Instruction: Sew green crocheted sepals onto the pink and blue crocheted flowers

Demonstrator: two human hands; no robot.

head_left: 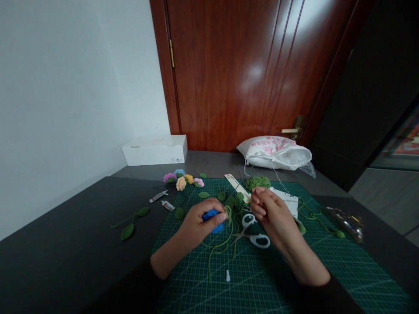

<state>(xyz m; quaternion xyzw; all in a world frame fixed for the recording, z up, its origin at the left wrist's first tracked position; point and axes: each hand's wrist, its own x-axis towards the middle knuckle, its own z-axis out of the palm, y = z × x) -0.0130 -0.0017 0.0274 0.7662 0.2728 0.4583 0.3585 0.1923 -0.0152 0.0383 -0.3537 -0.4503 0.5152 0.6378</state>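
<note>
My left hand (199, 219) is closed around a blue flower (217, 227) that looks crocheted, partly hidden by my fingers. Green yarn tails (211, 261) hang from that hand down onto the cutting mat. To the right, my right hand (273, 213) is raised with its fingertips pinched together; whatever may be between them is too small to tell. White-handled scissors (260, 240) lie on the mat between the hands, blades partly apart. Beyond them sits a heap of green leaves (235, 199) with yarn stems.
Green cutting mat (262, 283) with a small white cap (228, 275), yarn ball (258, 182) and card strip (236, 185). Crocheted flowers (181, 183), glue tubes (168, 205) and leaves (128, 232) lie left. A white box (155, 150) and white bag (271, 150) stand behind; a shiny packet (347, 221) lies right.
</note>
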